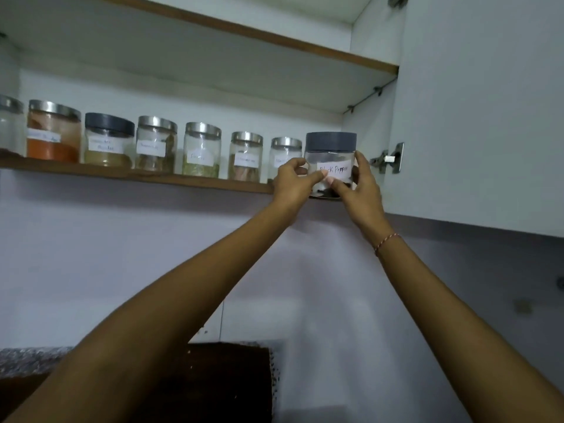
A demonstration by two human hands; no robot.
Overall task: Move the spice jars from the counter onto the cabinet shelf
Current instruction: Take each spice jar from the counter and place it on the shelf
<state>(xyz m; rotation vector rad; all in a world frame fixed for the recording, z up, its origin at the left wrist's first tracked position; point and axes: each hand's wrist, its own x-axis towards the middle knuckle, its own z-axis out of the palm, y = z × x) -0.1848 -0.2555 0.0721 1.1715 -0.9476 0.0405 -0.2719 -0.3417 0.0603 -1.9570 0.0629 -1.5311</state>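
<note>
1. The person is setting the black pepper jar (331,164) on the cabinet shelf (146,176), at the right end of the row, about three o'clock from the steel-lidded jar (285,157) beside it. I judge this the placing step, nearly done.
2. Both hands are wrapped around it: the left hand (291,181) cups its left side with the thumb across the label, and the right hand (363,184) holds its right side, fingers up the glass. It is a firm two-handed hold.
3. The jar's base sits at the shelf's front lip, perhaps slightly overhanging. The next move, as I see it, calls for a push back toward twelve o'clock, then letting go.
4. The open cabinet door (476,117) stands close at three o'clock, so there is little room that way.
5. Hard to make out: the jar's base behind the thumbs, the labels of the other jars, and the leftmost jar (10,126), cut off by the edge.
6. The counter (33,358) shows only as a sliver at seven o'clock; I cannot tell whether more jars wait there.
</note>
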